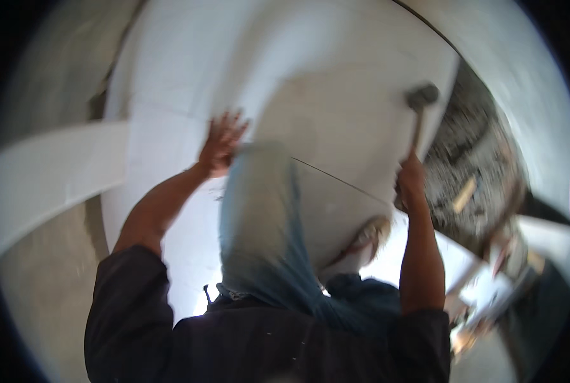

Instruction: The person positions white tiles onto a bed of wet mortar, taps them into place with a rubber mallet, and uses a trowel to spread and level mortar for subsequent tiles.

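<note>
My right hand [410, 182] is wrapped round the wooden handle of a dark-headed mallet [422, 96]. The mallet head is over the right part of a large pale floor tile [348, 108]; whether it touches the surface I cannot tell. To the left, my left hand [222, 143] has its fingers spread and holds nothing. It is beside my bent knee in blue jeans [259, 210], over the white tile; contact is unclear. A thin dark joint line [336, 177] runs from the knee toward my right wrist.
Rough grey mortar [466, 137] borders the tile on the right, with a small yellowish strip [465, 195] lying on it. A white panel-like strip [55, 172] extends at the left. Pale walls curve round both sides. Blurred items [489, 306] crowd the lower right.
</note>
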The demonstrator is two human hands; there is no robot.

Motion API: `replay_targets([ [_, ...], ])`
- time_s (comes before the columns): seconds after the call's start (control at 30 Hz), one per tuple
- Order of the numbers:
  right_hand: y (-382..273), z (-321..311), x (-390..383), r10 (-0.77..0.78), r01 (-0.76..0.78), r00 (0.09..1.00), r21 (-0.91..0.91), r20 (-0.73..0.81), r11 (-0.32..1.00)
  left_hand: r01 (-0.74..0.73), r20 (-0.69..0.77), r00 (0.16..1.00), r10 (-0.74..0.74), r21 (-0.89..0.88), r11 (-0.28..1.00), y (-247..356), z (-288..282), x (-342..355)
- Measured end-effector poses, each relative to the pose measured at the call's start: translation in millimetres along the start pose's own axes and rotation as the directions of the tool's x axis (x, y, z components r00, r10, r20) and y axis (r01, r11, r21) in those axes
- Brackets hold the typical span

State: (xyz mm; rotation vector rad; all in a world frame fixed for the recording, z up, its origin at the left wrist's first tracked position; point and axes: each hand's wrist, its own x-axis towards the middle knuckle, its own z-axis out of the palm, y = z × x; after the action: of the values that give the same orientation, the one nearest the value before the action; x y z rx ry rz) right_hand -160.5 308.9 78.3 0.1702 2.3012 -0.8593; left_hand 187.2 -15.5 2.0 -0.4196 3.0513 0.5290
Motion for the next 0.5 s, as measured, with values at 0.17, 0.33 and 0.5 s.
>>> replay_targets([
  [0.17,-13,-83,24,-0.409,0.399,0.909,-0.440,0.077,0.805,-0.009,0.107,0.994,-0.026,0.316,0.949,-7,-11,117],
  [0.33,-41,-137,11,-0.070,0.298,0.932,-0.640,0.357,0.708,-0.044,0.337,0.939,-0.068,0.316,0.948,119,0,215],
  [0.5,18,-115,9,-0.118,0.275,0.931,-0.453,0.344,0.848,-0.319,0.227,0.929,0.292,0.094,0.943,300,87,139],
])
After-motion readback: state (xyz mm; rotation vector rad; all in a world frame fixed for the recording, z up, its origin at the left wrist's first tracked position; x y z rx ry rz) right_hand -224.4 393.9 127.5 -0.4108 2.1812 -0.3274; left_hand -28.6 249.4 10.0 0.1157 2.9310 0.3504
